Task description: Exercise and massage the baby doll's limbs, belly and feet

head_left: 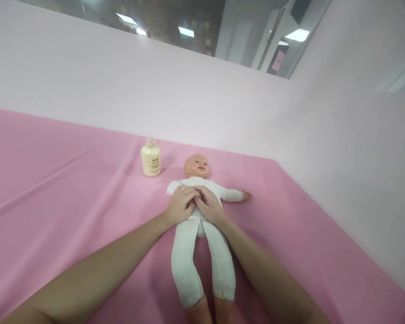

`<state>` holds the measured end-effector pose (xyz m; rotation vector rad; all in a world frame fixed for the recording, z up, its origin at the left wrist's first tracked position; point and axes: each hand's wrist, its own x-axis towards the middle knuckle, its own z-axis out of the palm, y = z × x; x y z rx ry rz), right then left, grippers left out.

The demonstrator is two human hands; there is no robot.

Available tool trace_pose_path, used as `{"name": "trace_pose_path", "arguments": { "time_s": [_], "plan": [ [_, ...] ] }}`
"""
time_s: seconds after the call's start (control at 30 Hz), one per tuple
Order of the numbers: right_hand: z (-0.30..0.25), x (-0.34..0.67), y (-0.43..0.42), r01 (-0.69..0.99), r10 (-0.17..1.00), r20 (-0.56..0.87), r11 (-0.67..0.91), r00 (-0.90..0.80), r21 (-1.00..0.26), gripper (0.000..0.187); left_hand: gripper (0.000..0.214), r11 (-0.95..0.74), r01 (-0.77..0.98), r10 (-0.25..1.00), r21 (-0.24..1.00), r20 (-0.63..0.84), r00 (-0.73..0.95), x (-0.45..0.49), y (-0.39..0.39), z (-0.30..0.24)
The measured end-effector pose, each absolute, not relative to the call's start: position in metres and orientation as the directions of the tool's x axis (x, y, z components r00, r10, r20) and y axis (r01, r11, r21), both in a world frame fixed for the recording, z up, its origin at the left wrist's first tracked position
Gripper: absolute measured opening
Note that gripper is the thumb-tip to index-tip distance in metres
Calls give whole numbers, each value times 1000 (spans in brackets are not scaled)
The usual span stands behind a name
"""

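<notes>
A baby doll (200,215) in white cloth lies on its back on a pink sheet, its head away from me. My left hand (181,204) rests on the left side of its chest, fingers stretched across the cloth. Against the right side of the chest lies my right hand (209,203), palm down with the fingers laid flat. The two hands meet at the middle of the chest, where the fingertips and thumbs come together. One doll arm reaches out to the right; the other is partly hidden beside my left hand.
A cream pump bottle (151,159) with a printed label stands left of the doll's head. The pink sheet (87,189) has creases and ends at a white wall (121,90). Higher up is a glass pane (175,18) with ceiling lights reflected in it.
</notes>
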<state>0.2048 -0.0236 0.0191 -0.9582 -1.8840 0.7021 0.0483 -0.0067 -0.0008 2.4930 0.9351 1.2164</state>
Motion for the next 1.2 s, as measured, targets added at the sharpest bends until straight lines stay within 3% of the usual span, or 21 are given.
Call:
{"name": "trace_pose_path", "arguments": {
  "time_s": [1.2],
  "plan": [
    [18, 205, -22, 350, 828, 464, 555, -313, -754, 31, 19, -768, 457, 638, 449, 599, 484, 46, -5, 0]
  ]
}}
